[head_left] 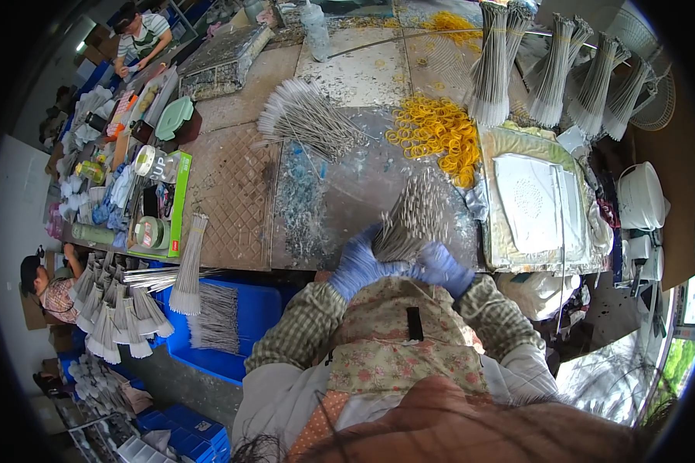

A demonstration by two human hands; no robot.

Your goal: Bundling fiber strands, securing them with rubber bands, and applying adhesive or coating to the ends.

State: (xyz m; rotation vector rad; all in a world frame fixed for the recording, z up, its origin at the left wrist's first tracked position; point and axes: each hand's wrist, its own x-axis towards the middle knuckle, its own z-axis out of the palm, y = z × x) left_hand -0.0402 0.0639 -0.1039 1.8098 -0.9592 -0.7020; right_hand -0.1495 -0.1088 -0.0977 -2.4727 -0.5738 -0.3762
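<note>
Centrally, just below the middle of the frame, a fanned bundle of thin grey metal rods with pale tips (411,224) stands up from between the two hands, its lower end gripped and its top spreading toward the upper right. The left hand in a blue glove (359,266) wraps its curled fingers around the bundle's base from the left; the right hand in a blue glove (442,268) closes on the same base from the right, so both hands are clasped around it, nearly touching each other. Both forearms in checked green sleeves come up from the lower edge and bend inward over a floral apron.

The bundle is held just above the near edge of the worn grey table (239,193). Above it, a loose heap of yellow rubber bands (436,131) lies right of centre, and a flat-lying sheaf of the same grey rods (305,116) sits upper centre. Tied upright bundles of rods (552,69) line the upper right. To the right lies a white padded cloth mat (533,197), with a white plastic bucket (641,193) beyond it.

At the left of the frame an open green cardboard box (179,202) holds rolls of tape, with a pale green lid-shaped dish (174,117) above it. A blue plastic crate (235,320) sits at lower left, rods lying in it.
</note>
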